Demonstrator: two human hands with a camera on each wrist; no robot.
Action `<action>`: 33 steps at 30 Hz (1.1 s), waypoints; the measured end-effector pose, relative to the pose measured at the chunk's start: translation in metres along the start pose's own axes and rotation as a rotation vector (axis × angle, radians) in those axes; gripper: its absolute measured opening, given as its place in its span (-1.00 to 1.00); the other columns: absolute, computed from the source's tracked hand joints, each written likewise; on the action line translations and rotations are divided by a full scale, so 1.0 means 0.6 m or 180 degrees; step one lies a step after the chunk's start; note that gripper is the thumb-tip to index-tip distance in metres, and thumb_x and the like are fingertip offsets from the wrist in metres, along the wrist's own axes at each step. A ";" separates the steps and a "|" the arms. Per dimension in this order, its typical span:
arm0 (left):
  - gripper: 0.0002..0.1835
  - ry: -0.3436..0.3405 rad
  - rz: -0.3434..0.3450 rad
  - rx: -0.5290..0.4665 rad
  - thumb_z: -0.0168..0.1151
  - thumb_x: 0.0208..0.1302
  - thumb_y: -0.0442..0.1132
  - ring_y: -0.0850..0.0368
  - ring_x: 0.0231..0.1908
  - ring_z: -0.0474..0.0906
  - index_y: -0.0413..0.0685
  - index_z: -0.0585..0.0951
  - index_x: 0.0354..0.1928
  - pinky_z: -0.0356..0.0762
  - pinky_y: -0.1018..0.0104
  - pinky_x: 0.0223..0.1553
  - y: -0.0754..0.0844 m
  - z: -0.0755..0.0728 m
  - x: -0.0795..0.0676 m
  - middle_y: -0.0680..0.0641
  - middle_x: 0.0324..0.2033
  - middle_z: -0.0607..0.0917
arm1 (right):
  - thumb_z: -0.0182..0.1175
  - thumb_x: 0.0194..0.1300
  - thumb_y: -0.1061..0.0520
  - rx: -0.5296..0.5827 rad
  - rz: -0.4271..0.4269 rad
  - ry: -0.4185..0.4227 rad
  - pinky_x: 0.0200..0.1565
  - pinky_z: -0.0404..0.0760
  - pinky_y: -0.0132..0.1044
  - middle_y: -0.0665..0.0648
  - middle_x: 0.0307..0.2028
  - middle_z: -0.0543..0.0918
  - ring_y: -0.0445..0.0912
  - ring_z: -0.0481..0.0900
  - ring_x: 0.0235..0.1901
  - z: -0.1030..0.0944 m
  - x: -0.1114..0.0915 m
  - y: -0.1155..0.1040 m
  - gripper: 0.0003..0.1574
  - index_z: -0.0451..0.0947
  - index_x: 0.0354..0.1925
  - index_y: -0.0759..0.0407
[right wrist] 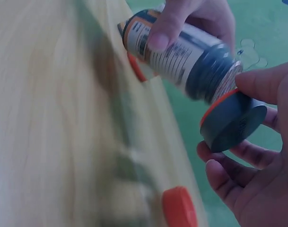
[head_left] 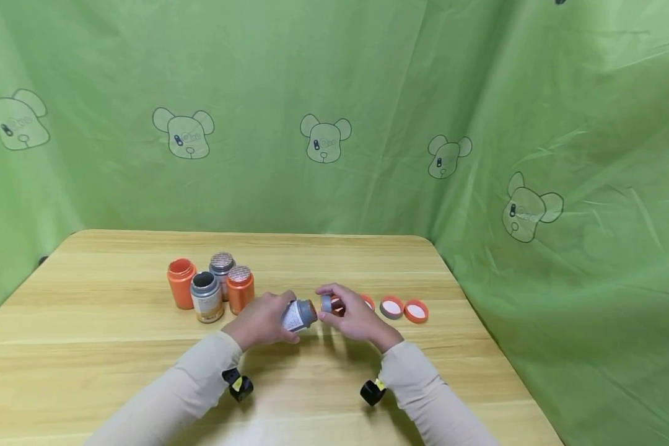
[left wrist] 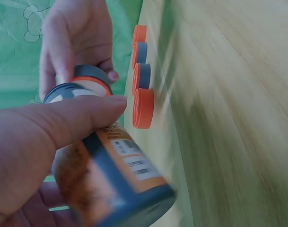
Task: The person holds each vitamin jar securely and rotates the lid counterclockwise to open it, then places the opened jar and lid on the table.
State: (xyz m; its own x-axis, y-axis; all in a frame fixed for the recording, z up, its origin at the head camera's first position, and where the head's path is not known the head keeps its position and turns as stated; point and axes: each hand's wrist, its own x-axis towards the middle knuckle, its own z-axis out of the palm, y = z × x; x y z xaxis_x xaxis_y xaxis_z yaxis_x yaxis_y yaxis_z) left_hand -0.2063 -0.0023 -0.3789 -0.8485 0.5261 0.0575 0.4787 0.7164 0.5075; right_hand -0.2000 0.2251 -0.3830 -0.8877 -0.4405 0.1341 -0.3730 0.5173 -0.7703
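My left hand (head_left: 263, 319) grips a grey jar (head_left: 293, 318) with an orange and white label, tilted so its mouth points right. Thumb and fingers of my right hand (head_left: 357, 316) pinch a grey cap (right wrist: 234, 123) with an orange inner rim. In the head view a small gap shows between cap and jar mouth. A silvery printed seal (right wrist: 227, 82) covers the mouth in the right wrist view. The left wrist view shows the jar's label side (left wrist: 120, 165), with the cap (left wrist: 91, 72) just beyond its neck.
Left on the wooden table (head_left: 117, 371) stand an orange jar (head_left: 181, 288) and a grey jar (head_left: 207, 300), both uncapped, plus a sealed grey jar (head_left: 222, 263) and a sealed orange jar (head_left: 240, 291). Several caps (head_left: 416, 311) lie in a row at right. Green cloth (head_left: 368, 74) hangs behind.
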 end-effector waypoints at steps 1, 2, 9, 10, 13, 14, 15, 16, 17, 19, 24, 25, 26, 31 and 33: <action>-0.25 0.0000 -0.0013 -0.0003 0.63 -0.21 -0.06 0.13 -0.42 0.52 -0.11 0.49 0.07 0.52 0.22 -0.37 -0.001 0.000 0.000 -0.06 -0.33 0.64 | 0.27 0.29 0.17 -0.0003 -0.0001 0.0024 -0.17 0.57 -0.18 0.18 -0.15 0.54 0.02 0.58 -0.17 0.001 0.001 0.005 -0.51 0.43 0.17 0.14; -0.24 -0.0005 -0.0026 -0.0013 0.63 -0.21 -0.06 0.13 -0.41 0.53 -0.13 0.48 0.08 0.53 0.22 -0.37 -0.002 0.000 -0.001 -0.07 -0.32 0.64 | 0.28 0.28 0.18 -0.0008 -0.0004 0.0043 -0.16 0.58 -0.17 0.17 -0.14 0.53 0.03 0.59 -0.17 0.002 0.002 0.010 -0.51 0.44 0.15 0.16; -0.20 -0.0007 -0.0139 -0.0085 0.62 -0.18 -0.07 0.11 -0.35 0.55 -0.15 0.44 0.12 0.55 0.20 -0.30 -0.007 0.001 -0.005 -0.10 -0.27 0.64 | 0.39 0.18 0.10 -0.0530 -0.0049 0.0087 -0.10 0.56 -0.17 0.02 -0.19 0.57 -0.02 0.57 -0.11 0.020 0.010 0.042 -0.56 0.50 -0.03 0.22; -0.21 -0.0011 -0.0150 -0.0084 0.62 -0.18 -0.07 0.11 -0.34 0.55 -0.15 0.44 0.12 0.55 0.20 -0.30 -0.008 0.001 -0.006 -0.10 -0.26 0.64 | 0.41 0.17 0.08 -0.0632 -0.0059 0.0084 -0.13 0.55 -0.19 0.00 -0.23 0.57 -0.05 0.55 -0.15 0.023 0.011 0.044 -0.59 0.51 -0.08 0.19; -0.23 0.0012 -0.0154 -0.0054 0.61 -0.16 -0.08 0.11 -0.34 0.55 -0.16 0.45 0.10 0.55 0.21 -0.30 -0.009 0.000 -0.005 -0.11 -0.26 0.64 | 0.43 0.14 0.04 -0.0940 -0.0118 0.0065 -0.25 0.49 -0.26 -0.01 -0.35 0.54 -0.14 0.47 -0.32 0.029 0.014 0.047 -0.68 0.49 -0.24 0.08; -0.23 0.0027 -0.0151 -0.0041 0.61 -0.16 -0.08 0.10 -0.34 0.56 -0.18 0.45 0.10 0.56 0.21 -0.29 -0.009 -0.002 -0.005 -0.11 -0.26 0.65 | 0.43 0.14 0.02 -0.1045 -0.0151 0.0071 -0.29 0.46 -0.27 -0.01 -0.39 0.52 -0.15 0.43 -0.37 0.030 0.015 0.048 -0.69 0.48 -0.29 0.06; -0.24 0.0040 -0.0151 -0.0035 0.61 -0.15 -0.08 0.10 -0.33 0.57 -0.19 0.46 0.10 0.57 0.21 -0.28 -0.009 -0.003 -0.004 -0.12 -0.25 0.65 | 0.43 0.13 0.01 -0.1132 -0.0177 0.0077 -0.30 0.42 -0.26 0.00 -0.42 0.50 -0.15 0.40 -0.40 0.032 0.017 0.049 -0.68 0.46 -0.33 0.04; -0.24 0.0050 -0.0152 -0.0025 0.60 -0.14 -0.09 0.09 -0.31 0.58 -0.20 0.45 0.11 0.58 0.20 -0.26 -0.009 -0.004 -0.003 -0.13 -0.23 0.66 | 0.44 0.13 0.00 -0.1231 -0.0210 0.0090 -0.29 0.39 -0.25 0.00 -0.44 0.48 -0.15 0.38 -0.40 0.034 0.018 0.050 -0.68 0.45 -0.36 0.03; -0.24 0.0061 -0.0153 -0.0018 0.60 -0.13 -0.09 0.07 -0.29 0.60 -0.21 0.45 0.11 0.58 0.18 -0.24 -0.008 -0.006 -0.002 -0.14 -0.22 0.66 | 0.44 0.12 -0.01 -0.1323 -0.0236 0.0105 -0.26 0.38 -0.24 -0.01 -0.45 0.48 -0.14 0.37 -0.39 0.035 0.020 0.051 -0.66 0.44 -0.38 0.02; -0.23 0.0070 -0.0185 -0.0030 0.59 -0.10 -0.11 0.03 -0.21 0.62 -0.22 0.43 0.15 0.58 0.14 -0.16 -0.007 -0.009 -0.002 -0.17 -0.16 0.66 | 0.43 0.12 -0.02 -0.1498 -0.0254 0.0138 -0.18 0.36 -0.19 -0.03 -0.45 0.48 -0.11 0.39 -0.33 0.039 0.023 0.052 -0.67 0.44 -0.40 0.03; -0.19 0.0131 -0.0263 -0.0132 0.57 -0.05 -0.17 -0.04 -0.08 0.60 -0.16 0.37 0.24 0.55 0.06 -0.04 -0.005 -0.013 -0.002 -0.20 -0.05 0.64 | 0.38 0.17 -0.03 -0.1791 -0.0195 0.0159 -0.13 0.35 -0.12 -0.05 -0.39 0.51 -0.06 0.43 -0.23 0.044 0.029 0.053 -0.74 0.51 -0.33 0.03; -0.19 0.0142 -0.0274 -0.0139 0.56 -0.05 -0.18 -0.04 -0.07 0.60 -0.14 0.37 0.25 0.55 0.06 -0.04 -0.005 -0.014 -0.002 -0.20 -0.03 0.63 | 0.37 0.18 -0.03 -0.1826 -0.0172 0.0159 -0.14 0.36 -0.13 -0.05 -0.39 0.51 -0.06 0.43 -0.23 0.045 0.030 0.053 -0.75 0.53 -0.30 0.04; -0.20 0.0159 -0.0263 -0.0126 0.57 -0.05 -0.18 -0.04 -0.07 0.60 -0.13 0.37 0.24 0.55 0.06 -0.04 -0.005 -0.015 -0.002 -0.20 -0.04 0.63 | 0.37 0.19 -0.02 -0.1865 -0.0155 0.0168 -0.17 0.35 -0.13 -0.05 -0.39 0.51 -0.06 0.43 -0.23 0.045 0.031 0.052 -0.75 0.53 -0.28 0.05; -0.21 0.0267 -0.0287 0.0017 0.56 -0.04 -0.17 -0.05 -0.06 0.59 -0.13 0.38 0.25 0.54 0.06 -0.04 -0.008 -0.016 -0.001 -0.20 -0.03 0.62 | 0.35 0.20 -0.05 -0.1992 0.0033 0.0226 -0.19 0.33 -0.15 -0.05 -0.40 0.48 -0.03 0.45 -0.18 0.044 0.038 0.052 -0.68 0.56 -0.17 0.09; -0.21 0.0344 -0.0291 0.0062 0.57 -0.06 -0.18 -0.07 -0.08 0.59 -0.15 0.39 0.23 0.54 0.05 -0.05 -0.010 -0.016 0.000 -0.21 -0.05 0.62 | 0.33 0.21 -0.07 -0.2040 0.0116 0.0247 -0.18 0.33 -0.15 -0.06 -0.38 0.49 -0.02 0.46 -0.15 0.044 0.040 0.053 -0.67 0.55 -0.16 0.08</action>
State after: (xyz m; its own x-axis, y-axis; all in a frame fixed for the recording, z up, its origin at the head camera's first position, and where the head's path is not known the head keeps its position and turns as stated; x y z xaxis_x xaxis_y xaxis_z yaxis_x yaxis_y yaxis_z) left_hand -0.2112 -0.0113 -0.3737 -0.9077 0.4065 0.1046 0.4015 0.7684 0.4983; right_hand -0.2262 0.2112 -0.4207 -0.9109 -0.3723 0.1781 -0.4081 0.8771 -0.2534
